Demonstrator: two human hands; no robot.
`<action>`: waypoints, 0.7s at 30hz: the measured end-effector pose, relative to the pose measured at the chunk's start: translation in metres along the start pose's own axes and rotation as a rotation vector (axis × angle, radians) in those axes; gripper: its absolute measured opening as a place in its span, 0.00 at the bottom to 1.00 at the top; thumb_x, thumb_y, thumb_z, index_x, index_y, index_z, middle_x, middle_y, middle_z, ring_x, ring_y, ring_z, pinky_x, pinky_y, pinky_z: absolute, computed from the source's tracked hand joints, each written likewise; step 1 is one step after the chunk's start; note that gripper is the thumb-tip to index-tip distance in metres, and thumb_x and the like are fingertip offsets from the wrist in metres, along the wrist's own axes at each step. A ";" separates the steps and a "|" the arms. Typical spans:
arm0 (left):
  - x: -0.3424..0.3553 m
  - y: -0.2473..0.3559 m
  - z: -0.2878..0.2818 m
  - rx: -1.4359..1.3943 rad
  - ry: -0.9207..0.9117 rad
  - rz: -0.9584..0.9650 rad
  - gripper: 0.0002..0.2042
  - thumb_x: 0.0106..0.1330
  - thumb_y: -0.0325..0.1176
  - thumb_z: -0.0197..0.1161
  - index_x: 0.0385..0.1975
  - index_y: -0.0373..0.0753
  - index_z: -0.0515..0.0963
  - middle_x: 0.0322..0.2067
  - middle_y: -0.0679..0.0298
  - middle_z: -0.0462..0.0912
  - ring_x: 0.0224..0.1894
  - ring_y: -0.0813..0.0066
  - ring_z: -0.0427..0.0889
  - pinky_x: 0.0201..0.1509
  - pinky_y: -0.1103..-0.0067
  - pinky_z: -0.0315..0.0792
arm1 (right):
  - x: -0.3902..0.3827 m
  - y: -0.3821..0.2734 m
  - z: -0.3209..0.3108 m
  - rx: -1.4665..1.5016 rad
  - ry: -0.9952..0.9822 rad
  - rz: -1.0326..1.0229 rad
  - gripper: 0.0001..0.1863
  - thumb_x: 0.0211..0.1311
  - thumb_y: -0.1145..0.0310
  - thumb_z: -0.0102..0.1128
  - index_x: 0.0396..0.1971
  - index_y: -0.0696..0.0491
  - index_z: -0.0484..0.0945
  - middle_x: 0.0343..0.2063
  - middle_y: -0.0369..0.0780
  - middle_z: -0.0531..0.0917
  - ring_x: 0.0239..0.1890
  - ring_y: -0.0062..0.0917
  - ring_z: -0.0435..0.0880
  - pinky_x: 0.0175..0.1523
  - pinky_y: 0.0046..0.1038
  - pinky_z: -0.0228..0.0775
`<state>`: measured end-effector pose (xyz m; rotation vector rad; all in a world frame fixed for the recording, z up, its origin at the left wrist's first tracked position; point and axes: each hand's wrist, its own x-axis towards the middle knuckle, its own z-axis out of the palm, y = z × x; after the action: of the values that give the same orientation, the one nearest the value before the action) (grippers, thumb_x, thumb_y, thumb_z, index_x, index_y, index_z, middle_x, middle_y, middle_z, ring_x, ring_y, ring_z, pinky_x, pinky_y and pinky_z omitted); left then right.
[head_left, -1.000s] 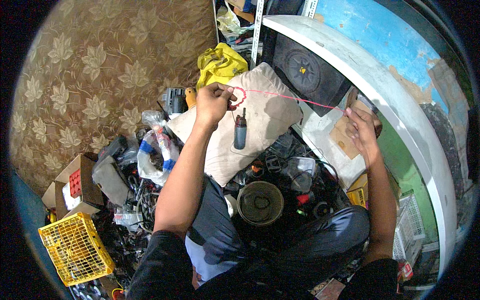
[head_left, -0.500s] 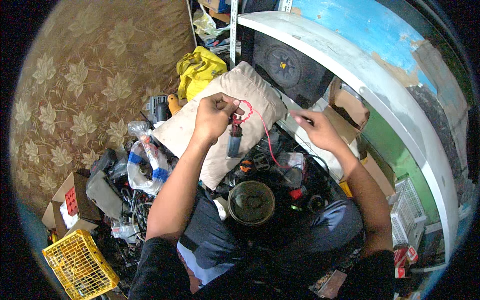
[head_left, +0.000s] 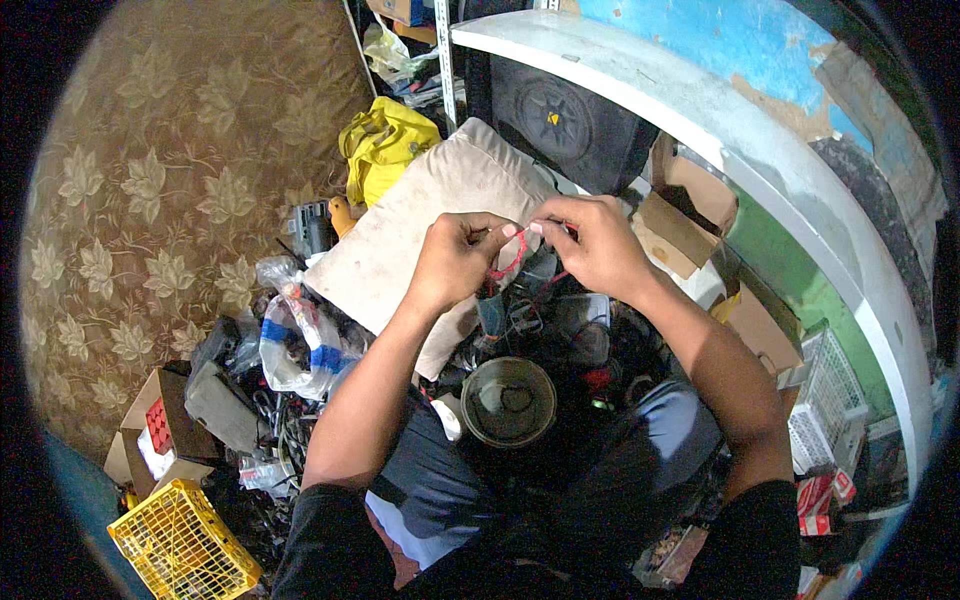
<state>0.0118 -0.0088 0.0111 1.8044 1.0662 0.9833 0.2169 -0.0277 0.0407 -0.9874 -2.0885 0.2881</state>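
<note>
Both hands are raised in front of me, fingertips almost meeting over the beige cushion (head_left: 385, 245). My left hand (head_left: 458, 262) pinches a thin red wire (head_left: 521, 256), twisted into a curl below its fingers. A small dark bluish cylinder (head_left: 491, 314) hangs beneath this hand, partly lost against the clutter. Thumb and finger of my right hand (head_left: 597, 250) close on the red wire just beside the left fingertips. Another stretch of the wire runs down below the right hand. Between my knees stands a round, cloudy container (head_left: 508, 402) with a dark ring shape in it.
A yellow bag (head_left: 388, 150) and a black speaker (head_left: 560, 118) lie beyond the cushion. Cables and plastic bags crowd the left, near a yellow crate (head_left: 185, 540). On the right are cardboard boxes (head_left: 760, 335), a white basket (head_left: 825, 395) and a curved white edge (head_left: 800, 190).
My right hand has come left to meet the left hand and now pinches the wire. The left hand has shifted right and slightly down. The view has turned a little.
</note>
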 end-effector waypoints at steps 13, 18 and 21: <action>-0.002 0.006 -0.011 -0.397 -0.135 -0.127 0.10 0.67 0.31 0.62 0.38 0.30 0.81 0.31 0.58 0.84 0.33 0.73 0.84 0.41 0.74 0.83 | -0.006 0.028 0.006 -0.214 0.078 -0.168 0.06 0.59 0.75 0.61 0.36 0.56 0.81 0.30 0.46 0.83 0.30 0.40 0.84 0.37 0.35 0.75; -0.002 0.006 -0.010 -0.490 -0.054 -0.211 0.09 0.67 0.31 0.63 0.37 0.30 0.81 0.33 0.57 0.84 0.35 0.71 0.85 0.41 0.73 0.83 | -0.007 0.020 0.027 0.175 0.008 0.194 0.06 0.58 0.74 0.60 0.35 0.57 0.81 0.29 0.46 0.85 0.31 0.36 0.86 0.36 0.33 0.74; 0.001 -0.002 -0.004 -0.510 -0.008 -0.195 0.09 0.67 0.31 0.63 0.37 0.29 0.81 0.32 0.58 0.83 0.34 0.72 0.84 0.41 0.73 0.83 | -0.004 0.026 0.034 0.108 0.057 -0.011 0.07 0.59 0.74 0.60 0.35 0.59 0.81 0.27 0.45 0.85 0.28 0.29 0.85 0.36 0.29 0.73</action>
<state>0.0076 -0.0060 0.0110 1.2655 0.8684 1.0157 0.2076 -0.0096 0.0032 -0.9095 -2.0045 0.3594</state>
